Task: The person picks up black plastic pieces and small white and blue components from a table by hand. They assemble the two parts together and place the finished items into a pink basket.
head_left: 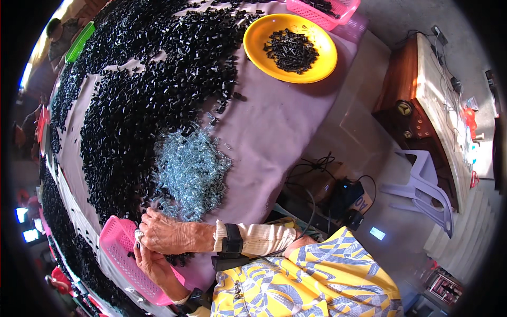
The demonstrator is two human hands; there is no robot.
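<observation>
My right hand (168,232) and my left hand (158,268) meet fingertip to fingertip over the near end of a pink perforated basket (117,244). Both are closed in a pinch; a small dark piece seems to sit between the fingers, too small to name. Black pieces lie in the basket, partly hidden below my hands. Just beyond my right hand is a heap of small shiny, bluish-silver pieces that look like springs (193,171). A broad spread of small black plastic-looking parts (137,111) borders that heap.
The table has a pale mauve cloth (264,142). Toward the far edge stand a yellow round dish (253,45) of dark pieces and another pink basket (344,16). A green basket (80,42) is near a person at upper left. A plastic chair (422,179) and wooden cabinet (404,90) stand right.
</observation>
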